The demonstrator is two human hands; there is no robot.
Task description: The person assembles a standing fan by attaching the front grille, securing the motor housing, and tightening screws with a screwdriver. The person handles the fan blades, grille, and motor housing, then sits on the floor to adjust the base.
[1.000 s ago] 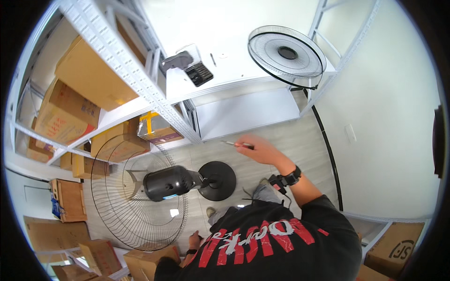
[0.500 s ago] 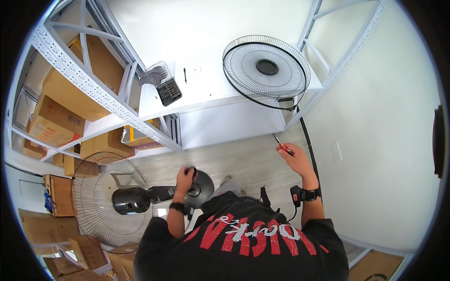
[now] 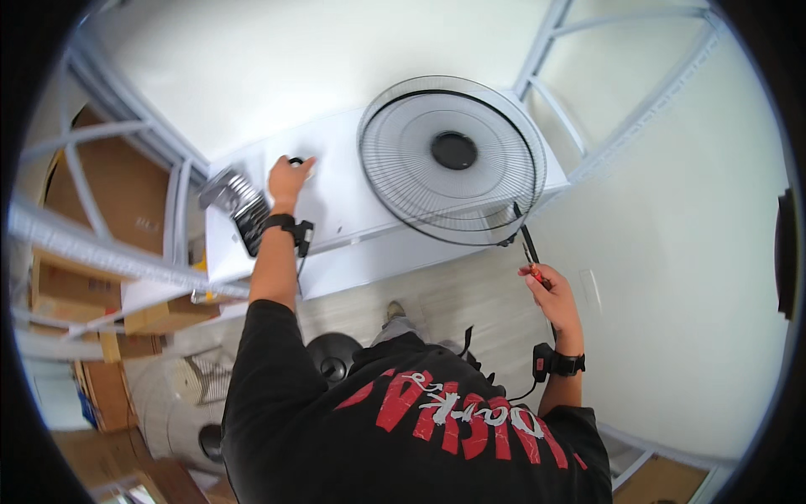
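Over the white shelf top, my left hand [image 3: 288, 180] is closed around a small black curved part [image 3: 295, 160], mostly hidden by the fingers. Just left of that wrist is an opened bit case [image 3: 249, 225] with a clear lid [image 3: 227, 191]. My right hand [image 3: 556, 296] grips a screwdriver [image 3: 536, 272] with a red and black handle, its shaft pointing up and away. It is held in the air off the shelf's right front edge. A round wire fan guard [image 3: 454, 151] with a dark centre disc lies on the shelf between my hands.
To the lower left, a fan's black motor housing [image 3: 211, 442] shows behind my left arm. Its round black base [image 3: 334, 356] stands on the floor near my foot [image 3: 395, 311]. Cardboard boxes [image 3: 75, 281] fill the left rack. A white wall [image 3: 663, 277] rises at right.
My left hand has gone from beside the standing fan up over the shelf with the black part. My right hand has shifted slightly right and nearer, still holding the screwdriver. The view has turned.
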